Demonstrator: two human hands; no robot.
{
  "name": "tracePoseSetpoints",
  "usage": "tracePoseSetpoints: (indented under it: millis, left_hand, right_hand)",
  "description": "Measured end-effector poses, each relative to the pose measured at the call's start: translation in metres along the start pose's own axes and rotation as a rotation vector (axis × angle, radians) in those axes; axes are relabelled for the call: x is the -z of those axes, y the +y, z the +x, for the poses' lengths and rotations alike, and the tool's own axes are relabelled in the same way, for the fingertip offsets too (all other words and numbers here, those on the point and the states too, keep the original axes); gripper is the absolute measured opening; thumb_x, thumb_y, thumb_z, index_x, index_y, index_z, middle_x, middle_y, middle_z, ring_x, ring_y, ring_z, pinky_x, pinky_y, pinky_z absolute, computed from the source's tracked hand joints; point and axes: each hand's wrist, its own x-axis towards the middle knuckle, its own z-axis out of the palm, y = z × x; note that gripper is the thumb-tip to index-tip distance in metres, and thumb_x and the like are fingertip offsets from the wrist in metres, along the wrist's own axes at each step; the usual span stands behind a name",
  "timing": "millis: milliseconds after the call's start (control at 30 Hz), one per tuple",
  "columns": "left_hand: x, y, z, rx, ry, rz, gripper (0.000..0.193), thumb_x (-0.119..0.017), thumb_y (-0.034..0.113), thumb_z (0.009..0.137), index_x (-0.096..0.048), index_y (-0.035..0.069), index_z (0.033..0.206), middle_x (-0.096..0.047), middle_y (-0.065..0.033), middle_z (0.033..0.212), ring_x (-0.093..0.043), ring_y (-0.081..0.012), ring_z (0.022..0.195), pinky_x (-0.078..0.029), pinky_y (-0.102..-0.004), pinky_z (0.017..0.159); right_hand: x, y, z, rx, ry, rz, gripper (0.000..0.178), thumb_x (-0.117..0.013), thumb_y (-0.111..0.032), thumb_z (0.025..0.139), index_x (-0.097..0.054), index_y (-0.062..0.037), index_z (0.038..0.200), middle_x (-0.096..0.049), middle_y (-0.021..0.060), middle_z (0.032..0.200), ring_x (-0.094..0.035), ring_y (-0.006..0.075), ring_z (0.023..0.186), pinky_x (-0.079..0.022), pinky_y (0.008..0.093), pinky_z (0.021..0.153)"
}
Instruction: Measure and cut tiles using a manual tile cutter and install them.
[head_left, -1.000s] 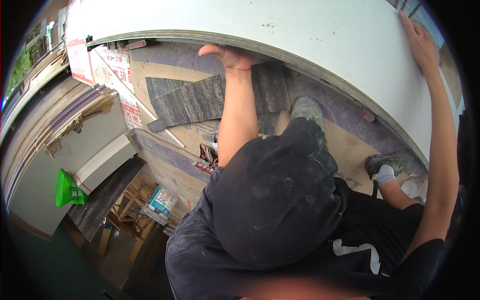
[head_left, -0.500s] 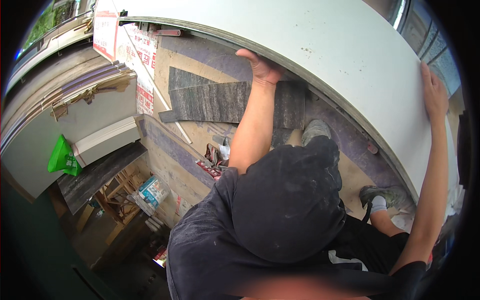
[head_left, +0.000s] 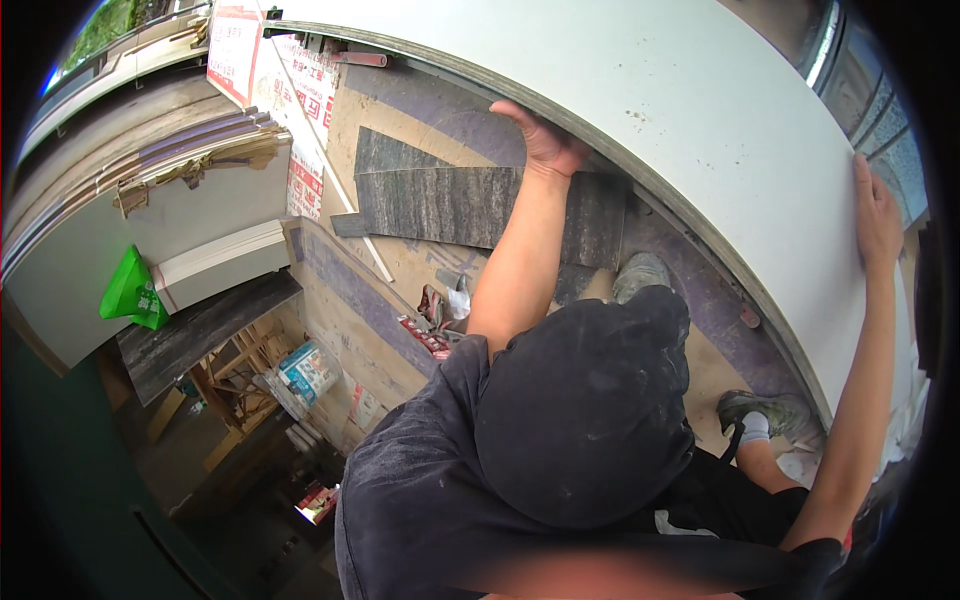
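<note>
A large white board (head_left: 650, 85) with a layered edge curves across the upper right of the head view. At its near lower edge is my left hand (head_left: 550, 148), thumb stuck out and palm against the edge; its other fingers are hidden behind the board. My right hand (head_left: 878, 222) grips the board's right side, thumb on the white face and the other fingers mostly out of sight. Several dark grey wood-grain planks (head_left: 440, 205) lie on the floor behind my left forearm.
At the left, a stack of boards (head_left: 215, 190) stands beside pale panels (head_left: 225, 265) and a green bag (head_left: 133, 290). A blue-and-white bucket (head_left: 305, 372) sits below them. A thin white strip (head_left: 325, 170) leans near the planks. My shoe (head_left: 765, 412) is close under the board.
The whole scene has shifted slightly to the right in the view. Both hands keep their places on the white board.
</note>
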Motion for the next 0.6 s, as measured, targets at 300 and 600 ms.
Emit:
tracePoseSetpoints:
  millis: [300, 600]
  left_hand:
    - [-0.003, 0.003, -0.004, 0.048, 0.02, 0.025, 0.129, -0.046, 0.097, 0.049, -0.031, 0.016, 0.148, -0.036, -0.0069, 0.149, -0.036, -0.0293, 0.134, -0.035, -0.0494, 0.109]
    - [-0.003, 0.003, -0.006, 0.045, 0.007, 0.089, 0.131, -0.049, 0.096, 0.046, -0.032, 0.015, 0.147, -0.037, -0.0059, 0.148, -0.036, -0.0287, 0.134, -0.035, -0.05, 0.109]
  right_hand:
    - [0.009, 0.001, 0.009, -0.033, -0.161, -0.067, 0.072, -0.034, -0.072, 0.091, -0.069, -0.0145, 0.116, -0.07, 0.0119, 0.104, -0.067, 0.0241, 0.097, -0.046, 0.0377, 0.093]
    - [0.004, 0.002, 0.006, 0.052, 0.011, -0.093, 0.07, -0.035, -0.074, 0.09, -0.073, -0.0156, 0.098, -0.069, 0.0075, 0.085, -0.066, 0.0202, 0.082, -0.048, 0.035, 0.081]
